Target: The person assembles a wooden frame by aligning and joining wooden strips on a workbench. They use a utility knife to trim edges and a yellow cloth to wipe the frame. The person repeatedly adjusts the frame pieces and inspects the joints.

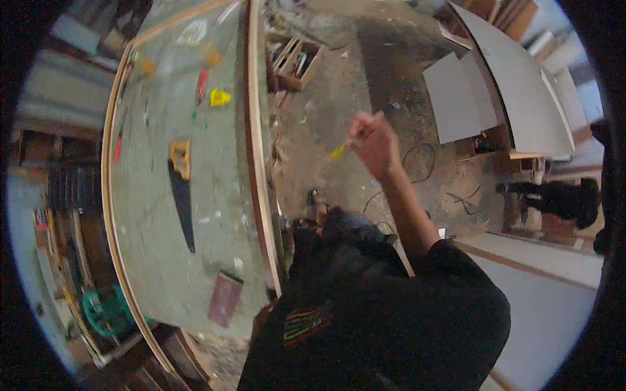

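Note:
My right hand is raised over the floor at the end of a bare forearm, its fingers curled and smeared by motion. It seems to pinch a small yellow-ended thing that sticks out to the left; its kind is too blurred to tell. My left hand does not show. To my left, a handsaw with a yellow handle and dark blade lies on the long worktable. Farther along sit a crumpled-looking yellow thing and a red-handled tool. A reddish-brown block rests at the near end.
A wooden box with tools stands on the floor beyond the table edge. A dark cable loops across the floor. Large pale panels lean or lie at the right, and a person in dark clothes is nearby.

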`<act>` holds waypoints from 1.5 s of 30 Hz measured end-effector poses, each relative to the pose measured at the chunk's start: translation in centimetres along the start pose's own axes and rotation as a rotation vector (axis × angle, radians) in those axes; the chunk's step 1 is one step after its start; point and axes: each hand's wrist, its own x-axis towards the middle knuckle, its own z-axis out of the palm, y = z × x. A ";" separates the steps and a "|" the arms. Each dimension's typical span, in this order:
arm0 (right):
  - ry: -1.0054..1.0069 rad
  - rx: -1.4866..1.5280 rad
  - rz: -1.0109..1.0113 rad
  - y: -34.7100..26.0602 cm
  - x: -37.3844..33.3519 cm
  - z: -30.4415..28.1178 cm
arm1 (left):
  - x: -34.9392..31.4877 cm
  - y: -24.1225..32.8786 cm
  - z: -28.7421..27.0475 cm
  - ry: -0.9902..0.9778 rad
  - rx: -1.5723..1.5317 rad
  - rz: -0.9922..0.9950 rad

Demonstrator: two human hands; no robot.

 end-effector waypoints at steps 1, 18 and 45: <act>0.082 0.167 -0.007 -1.9 -0.1 2.1 | -1.2 -0.6 -0.1 -0.019 -0.042 -0.007; -0.787 -0.085 0.103 -11.8 12.3 23.5 | -7.1 -1.4 2.3 0.125 -0.212 -0.093; -1.583 -1.198 0.005 33.3 1.2 24.0 | -12.6 -0.4 10.1 1.431 -0.310 -0.088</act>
